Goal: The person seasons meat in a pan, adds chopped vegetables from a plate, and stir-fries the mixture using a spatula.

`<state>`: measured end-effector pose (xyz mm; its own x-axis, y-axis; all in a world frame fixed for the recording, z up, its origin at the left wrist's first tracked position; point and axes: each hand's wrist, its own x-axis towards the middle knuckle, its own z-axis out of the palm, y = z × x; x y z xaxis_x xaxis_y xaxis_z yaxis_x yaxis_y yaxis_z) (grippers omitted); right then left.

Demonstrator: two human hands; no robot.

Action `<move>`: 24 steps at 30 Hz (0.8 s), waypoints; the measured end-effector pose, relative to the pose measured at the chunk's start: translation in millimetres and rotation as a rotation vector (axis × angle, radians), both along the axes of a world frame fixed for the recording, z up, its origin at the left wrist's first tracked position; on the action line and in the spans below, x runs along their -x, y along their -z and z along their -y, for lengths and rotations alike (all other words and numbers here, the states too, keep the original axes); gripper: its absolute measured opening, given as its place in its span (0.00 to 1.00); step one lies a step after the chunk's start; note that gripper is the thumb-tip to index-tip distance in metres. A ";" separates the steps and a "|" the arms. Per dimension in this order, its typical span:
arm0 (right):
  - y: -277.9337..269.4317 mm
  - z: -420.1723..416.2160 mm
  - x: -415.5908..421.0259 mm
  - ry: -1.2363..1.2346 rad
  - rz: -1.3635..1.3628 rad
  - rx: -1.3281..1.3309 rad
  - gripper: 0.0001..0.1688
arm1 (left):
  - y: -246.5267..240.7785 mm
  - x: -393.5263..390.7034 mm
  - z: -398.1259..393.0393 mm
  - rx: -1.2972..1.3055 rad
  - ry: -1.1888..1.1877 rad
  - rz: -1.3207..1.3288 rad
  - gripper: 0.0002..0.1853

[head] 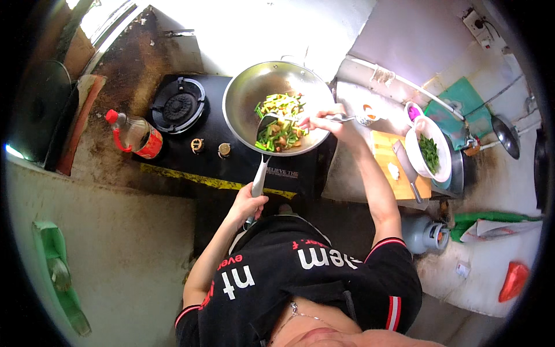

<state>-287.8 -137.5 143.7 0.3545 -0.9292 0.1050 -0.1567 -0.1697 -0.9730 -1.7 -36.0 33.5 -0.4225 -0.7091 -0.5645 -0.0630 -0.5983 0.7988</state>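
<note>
A wide metal wok [243, 93] is over the right side of a black gas stove, tilted so its inside faces me. My left hand [248, 203] grips the wok's long handle [260, 178]. In my right hand [323, 121] is the handle of a metal spatula [265, 123], whose dark blade rests against the food inside the wok. Chopped green stalks with brownish pieces [282, 104] lie in two heaps, one at the blade and one just beyond it. The burner under the wok is hidden.
Left on the stove [182, 149] are a bare burner [177, 106] and a red-capped plastic bottle [138, 139]. To the right, a cleaver [404, 160] lies on a wooden cutting board [381, 145], beside a white bowl of green leaves [429, 152]. A gas cylinder [418, 236] stands below.
</note>
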 end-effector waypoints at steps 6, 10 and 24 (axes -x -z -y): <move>-54.2 -50.9 31.9 0.164 -0.024 0.136 0.12 | -0.2 0.4 -0.4 0.021 0.014 0.033 0.11; -54.2 -73.0 18.0 0.194 -0.080 -0.059 0.11 | 5.8 -1.0 -2.1 0.029 0.007 0.006 0.12; 76.3 16.1 -84.9 0.316 -0.149 0.279 0.12 | 2.1 -1.8 -3.2 0.041 -0.010 -0.009 0.12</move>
<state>-202.9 -153.5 67.4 0.0877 -0.9376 0.3364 -0.3786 -0.3438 -0.8594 0.1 -32.8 31.4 -0.4199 -0.7358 -0.5312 -0.0496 -0.5659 0.8230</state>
